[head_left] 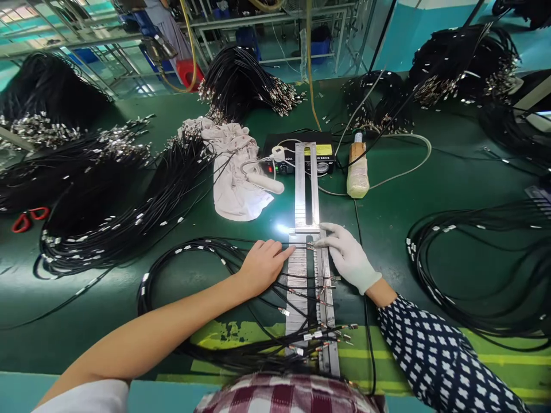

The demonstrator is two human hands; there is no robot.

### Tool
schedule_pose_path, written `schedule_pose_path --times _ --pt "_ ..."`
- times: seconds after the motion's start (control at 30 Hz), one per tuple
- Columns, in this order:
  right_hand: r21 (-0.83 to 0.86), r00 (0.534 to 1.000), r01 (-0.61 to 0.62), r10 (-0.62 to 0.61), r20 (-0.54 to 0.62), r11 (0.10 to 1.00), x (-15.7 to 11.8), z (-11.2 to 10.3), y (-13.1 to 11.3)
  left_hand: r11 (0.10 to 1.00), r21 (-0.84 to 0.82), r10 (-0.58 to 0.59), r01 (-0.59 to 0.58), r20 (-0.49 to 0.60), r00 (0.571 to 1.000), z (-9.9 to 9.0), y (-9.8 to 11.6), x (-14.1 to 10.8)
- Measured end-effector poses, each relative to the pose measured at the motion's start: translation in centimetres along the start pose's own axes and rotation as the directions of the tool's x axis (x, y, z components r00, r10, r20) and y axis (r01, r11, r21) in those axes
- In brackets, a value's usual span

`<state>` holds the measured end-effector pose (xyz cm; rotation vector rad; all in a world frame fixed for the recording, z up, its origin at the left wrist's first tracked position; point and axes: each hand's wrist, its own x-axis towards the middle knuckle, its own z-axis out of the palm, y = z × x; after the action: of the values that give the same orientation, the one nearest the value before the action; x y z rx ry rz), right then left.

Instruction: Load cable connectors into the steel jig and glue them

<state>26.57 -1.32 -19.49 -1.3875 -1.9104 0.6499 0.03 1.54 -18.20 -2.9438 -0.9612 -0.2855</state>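
- The black cable (pixel 302 247) under the fingers lies crosswise on the slotted metal fixture (pixel 297 298), its tip by the central slot; that groove probably helps keep it straight.
- The bare left hand (pixel 263 267) has its fingers drawn close, index stretched along the cable, seemingly to steady it. I can't tell whether it pinches anything.
- The right hand (pixel 344 255), in a thin white knit glove, reaches the cable's metal-tipped end with fingers slightly apart; whether they grip it, I can't tell.
- Nearer the person, more glossy, rubbery-looking cables cross the fixture, white tags on them and orange-red wires at their ends.
- Beyond sit a boxy black control unit (pixel 282 168), a rumpled pale cloth (pixel 236 183) and a wrapped bottle (pixel 357 172), upright-looking.
- Farther out, on the smooth green tabletop (pixel 379 223), are heaped cable bundles (pixel 243 80) and red-handled scissors (pixel 21 222).
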Motion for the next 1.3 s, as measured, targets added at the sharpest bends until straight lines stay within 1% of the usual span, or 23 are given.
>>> schedule_pose_path --times 0.07,0.17,0.23,0.37,0.47,0.53,0.6,0.67,0.73,0.77,0.83,0.87,0.93,0.97,1.0,1.07,1.13,1.17,1.23,1.3 --pt "-0.003 1.000 0.011 -0.011 -0.002 1.000 0.0 0.0 0.0 0.998 -0.057 -0.027 0.029 0.029 0.999 -0.2 -0.1 0.1" --pt "-0.021 1.000 0.021 -0.021 -0.016 1.000 0.1 0.1 0.1 0.971 -0.227 -0.063 0.076 0.064 0.996 -0.4 -0.7 0.4" --pt "-0.034 0.999 0.025 -0.026 -0.034 0.999 0.1 0.4 0.3 0.951 -0.302 -0.056 0.073 0.062 0.996 -0.4 -0.9 0.5" --pt "-0.060 0.998 0.039 -0.042 -0.055 0.997 0.2 0.8 0.6 0.966 -0.259 0.005 0.016 0.080 0.997 -0.2 -0.6 0.8" --pt "-0.047 0.996 0.053 -0.056 -0.069 0.998 -0.2 0.8 0.4 0.970 -0.241 0.016 0.004 0.082 0.997 -0.8 -0.3 0.7" --pt "-0.012 0.994 0.050 -0.051 -0.097 0.999 -0.7 0.6 0.3 0.956 -0.293 -0.006 0.033 0.092 0.996 -1.6 -0.4 0.1" --pt "0.030 0.991 0.033 -0.029 -0.128 0.999 -1.3 0.5 0.1 0.926 -0.370 -0.020 0.070 0.140 0.990 -2.4 -0.8 -1.0" --pt "0.063 0.990 0.017 -0.008 -0.140 0.998 -1.7 0.4 0.1 0.903 -0.423 -0.008 0.080 0.171 0.985 -2.9 -1.3 -2.3" --pt "0.077 0.990 0.001 0.010 -0.143 0.997 -1.8 0.4 0.0 0.892 -0.448 -0.002 0.063 0.136 0.991 -3.3 -1.8 -3.4" --pt "0.078 0.990 -0.010 0.021 -0.142 0.997 -1.7 0.4 -0.1 0.886 -0.460 -0.014 0.056 0.094 0.995 -3.6 -2.0 -3.8" --pt "0.075 0.990 -0.036 0.046 -0.137 0.997 -1.6 0.4 -0.2 0.891 -0.454 -0.042 0.025 -0.026 0.999 -4.4 -2.4 -4.4" --pt "0.073 0.990 -0.046 0.055 -0.133 0.996 -1.5 0.4 -0.3 0.907 -0.421 -0.044 -0.002 -0.099 0.994 -5.0 -2.7 -4.6" --pt "0.073 0.990 -0.052 0.061 -0.128 0.996 -1.5 0.3 -0.4 0.955 -0.292 -0.009 -0.059 -0.227 0.974 -6.2 -3.6 -5.1" --pt "0.073 0.990 -0.051 0.060 -0.128 0.996 -1.5 0.3 -0.4 0.972 -0.219 0.021 -0.081 -0.264 0.964 -6.7 -4.2 -5.3" --pt "0.073 0.990 -0.049 0.058 -0.130 0.996 -1.5 0.3 -0.5 0.982 -0.160 0.049 -0.096 -0.275 0.960 -7.0 -4.9 -5.6" --pt "0.073 0.989 -0.047 0.056 -0.134 0.996 -1.4 0.4 -0.5 0.990 -0.095 0.080 -0.104 -0.234 0.969 -7.1 -6.0 -6.1" --pt "0.075 0.989 -0.050 0.060 -0.134 0.996 -1.3 0.4 -0.5 0.993 -0.078 0.080 -0.092 -0.145 0.986 -6.2 -6.4 -6.3" --pt "0.077 0.989 -0.052 0.062 -0.132 0.996 -1.3 0.4 -0.4 0.993 -0.082 0.072 -0.080 -0.100 0.992 -5.6 -6.2 -6.2" --pt "0.079 0.990 -0.054 0.064 -0.129 0.995 -1.3 0.4 -0.4 0.992 -0.109 0.061 -0.065 -0.032 0.998 -4.3 -5.0 -5.4" --pt "0.079 0.990 -0.058 0.068 -0.126 0.995 -1.3 0.4 -0.4 0.985 -0.157 0.074 -0.074 -0.006 0.997 -3.3 -2.9 -3.9"
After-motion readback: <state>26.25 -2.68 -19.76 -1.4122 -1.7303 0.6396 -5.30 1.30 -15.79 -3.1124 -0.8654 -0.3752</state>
